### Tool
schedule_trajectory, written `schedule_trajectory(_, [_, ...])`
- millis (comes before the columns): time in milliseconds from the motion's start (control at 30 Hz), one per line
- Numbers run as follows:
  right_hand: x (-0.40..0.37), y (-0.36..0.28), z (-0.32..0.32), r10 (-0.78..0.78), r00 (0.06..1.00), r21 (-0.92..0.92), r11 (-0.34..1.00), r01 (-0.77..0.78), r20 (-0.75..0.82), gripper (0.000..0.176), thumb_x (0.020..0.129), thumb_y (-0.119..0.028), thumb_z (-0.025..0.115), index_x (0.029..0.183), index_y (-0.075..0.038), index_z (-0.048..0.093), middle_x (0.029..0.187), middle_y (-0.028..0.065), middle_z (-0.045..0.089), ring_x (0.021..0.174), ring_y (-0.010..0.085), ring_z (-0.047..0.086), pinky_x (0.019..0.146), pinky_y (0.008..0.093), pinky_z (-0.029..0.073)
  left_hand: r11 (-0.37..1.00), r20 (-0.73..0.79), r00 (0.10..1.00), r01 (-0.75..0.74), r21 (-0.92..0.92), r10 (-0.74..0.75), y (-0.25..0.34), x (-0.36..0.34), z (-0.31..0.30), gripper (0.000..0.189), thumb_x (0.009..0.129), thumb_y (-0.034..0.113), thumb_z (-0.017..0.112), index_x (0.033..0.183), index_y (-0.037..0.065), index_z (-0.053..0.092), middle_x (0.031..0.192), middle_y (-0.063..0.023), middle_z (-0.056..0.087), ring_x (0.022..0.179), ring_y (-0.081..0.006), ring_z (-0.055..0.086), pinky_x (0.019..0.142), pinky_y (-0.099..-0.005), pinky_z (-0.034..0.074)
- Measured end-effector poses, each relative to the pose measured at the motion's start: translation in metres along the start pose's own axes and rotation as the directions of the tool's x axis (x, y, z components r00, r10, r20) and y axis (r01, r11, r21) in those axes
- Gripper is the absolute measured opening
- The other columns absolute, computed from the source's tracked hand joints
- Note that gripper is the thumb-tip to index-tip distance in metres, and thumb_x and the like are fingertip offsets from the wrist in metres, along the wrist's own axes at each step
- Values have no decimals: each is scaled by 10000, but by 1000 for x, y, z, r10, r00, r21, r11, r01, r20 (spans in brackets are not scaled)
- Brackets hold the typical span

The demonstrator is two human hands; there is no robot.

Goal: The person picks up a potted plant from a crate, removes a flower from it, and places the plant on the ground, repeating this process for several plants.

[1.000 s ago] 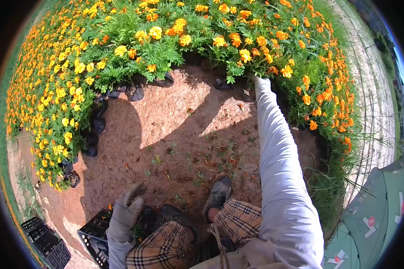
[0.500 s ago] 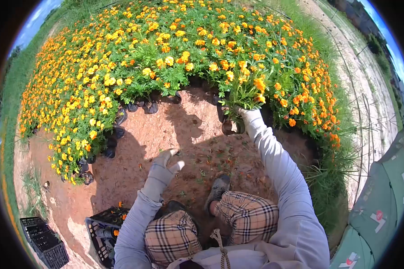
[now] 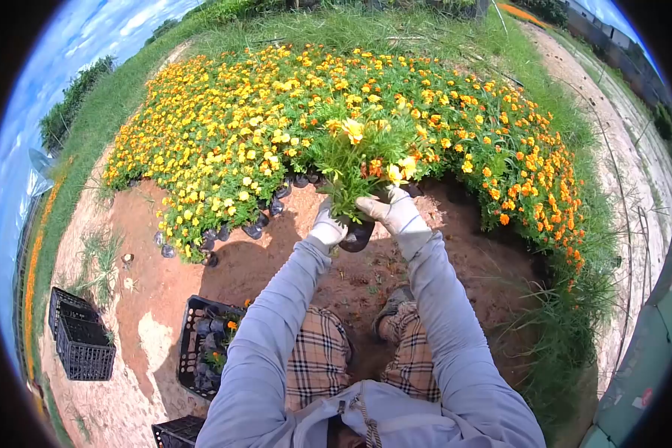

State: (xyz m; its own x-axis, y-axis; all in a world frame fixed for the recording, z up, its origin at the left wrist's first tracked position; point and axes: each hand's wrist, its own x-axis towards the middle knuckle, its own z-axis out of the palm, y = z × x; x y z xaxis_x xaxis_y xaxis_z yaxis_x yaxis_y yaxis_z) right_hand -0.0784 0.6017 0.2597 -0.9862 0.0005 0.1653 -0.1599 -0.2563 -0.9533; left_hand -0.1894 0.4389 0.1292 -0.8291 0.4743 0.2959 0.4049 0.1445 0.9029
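A marigold plant (image 3: 362,160) with yellow and orange blooms is held up in front of me, its dark bag (image 3: 358,237) showing below the leaves. On the left side of the bag is my gloved left hand (image 3: 328,226), closed against it. My gloved right hand (image 3: 396,214) grips the plant from the right, its thumb over the lower leaves near the bag's top. The fingertips behind the bag are hidden. Beyond both hands spreads a bed of flowering marigolds (image 3: 231,157) in dark bags.
A black crate (image 3: 190,351) with bagged plants stands at the lower left. Further left are empty black crates (image 3: 86,349), and another crate (image 3: 178,431) is at the bottom edge. Green fabric (image 3: 642,373) lies at the right. Grass borders the bed.
My right hand has brought the marigold plant from the bed's edge toward the centre. My left hand, open before, has risen and closed on its bag. The view has tilted up.
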Motion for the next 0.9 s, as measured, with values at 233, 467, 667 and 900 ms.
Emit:
schedule_trajectory(233, [-24, -17, -27, -218, 932, -47, 976, 213, -290, 169, 847, -127, 627, 966, -7, 639, 810, 12, 645, 706, 60, 568, 624, 219, 474, 847, 248, 814, 527, 67, -526, 126, -49, -14, 406, 905, 380, 489, 1113, 40, 569, 1013, -67, 615, 863, -145, 562, 774, -294, 456])
schedule_trajectory(467, [-21, -17, -36, -468, 882, -721, 631, 285, -61, 257, 815, -162, 599, 1060, -92, 637, 968, 116, 650, 909, 271, 613, 802, 345, 479, 839, 301, 786, 527, 132, -541, 127, -42, 21, 384, 922, 337, 466, 1150, 41, 555, 1074, -71, 608, 938, -147, 560, 854, -299, 437])
schedule_trajectory(667, [-13, -31, -39, -78, 977, -809, 575, -120, -200, 608, 774, -324, 630, 1328, -209, 406, 1011, 119, 646, 932, 296, 609, 807, 369, 476, 748, 493, 591, 628, 215, -639, 120, -37, 34, 492, 907, 456, 456, 1167, 51, 559, 1089, -60, 614, 934, -139, 565, 868, -301, 424])
schedule_trajectory(900, [-5, 9, -63, -73, 981, -777, 622, -98, -182, 350, 788, -326, 627, 1054, -99, 616, 946, 123, 656, 892, 280, 618, 771, 357, 482, 836, 516, 658, 432, 338, -549, 93, -46, 20, 522, 904, 500, 421, 1160, 67, 562, 1110, -81, 614, 983, -164, 562, 866, -318, 424])
